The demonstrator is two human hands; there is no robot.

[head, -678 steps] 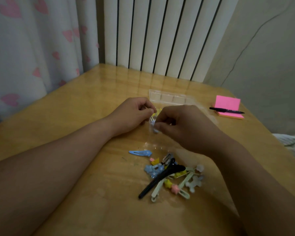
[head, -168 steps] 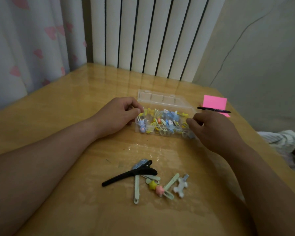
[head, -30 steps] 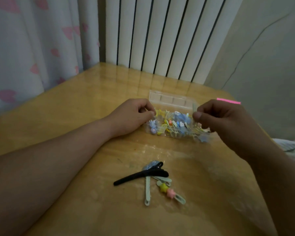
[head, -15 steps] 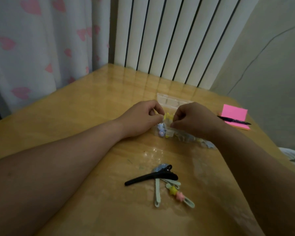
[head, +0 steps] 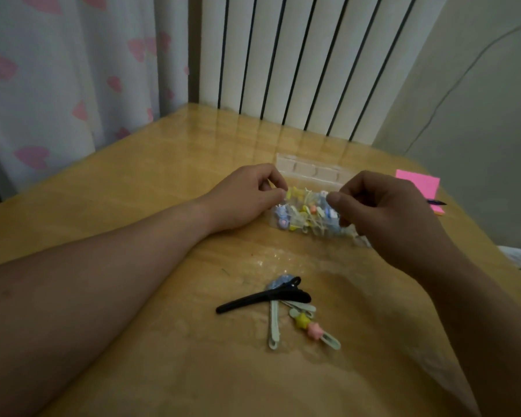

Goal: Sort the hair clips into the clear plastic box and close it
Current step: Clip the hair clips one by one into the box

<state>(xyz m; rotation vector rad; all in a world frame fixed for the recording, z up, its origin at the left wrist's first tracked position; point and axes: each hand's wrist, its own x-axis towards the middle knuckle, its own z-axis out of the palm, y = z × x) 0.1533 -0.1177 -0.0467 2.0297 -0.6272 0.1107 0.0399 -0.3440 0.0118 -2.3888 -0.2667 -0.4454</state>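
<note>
The clear plastic box [head: 306, 219] lies with its long side running left to right, its lid [head: 310, 171] open behind it, near the far edge of the table [head: 133, 188]. The left hand [head: 244, 200] pinches the box's left end. The right hand [head: 385, 212] curls thumb to forefinger over the right end; what it holds cannot be told. Bare tabletop lies in front of the box, then the black clip [head: 262, 299], tip pointing left.

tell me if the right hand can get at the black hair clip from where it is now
Probably yes. The right hand hovers over the clear plastic box, and only bare table lies between it and the black hair clip, which rests on top of the other loose clips, uncovered.
</note>
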